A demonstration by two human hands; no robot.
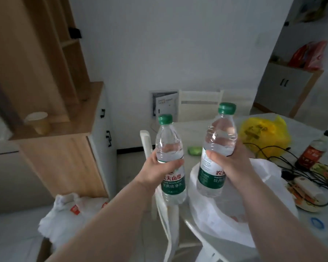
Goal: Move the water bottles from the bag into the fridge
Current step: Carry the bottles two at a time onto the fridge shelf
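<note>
Head view: left hand (159, 172) grips 1 water bottle (169, 140), right hand (232, 167) grips a second bottle (221, 133); both hands hide part of each label (173, 184); white bag (265, 188) contents unclear.

Head-worn wide-angle view — looking forward and down, near the table (193, 135).

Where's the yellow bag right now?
In the head view, the yellow bag sits on the table at the right, beyond the white bag and the water bottle gripped in the right hand, black cables before it, a sauce bottle to its right.
</note>
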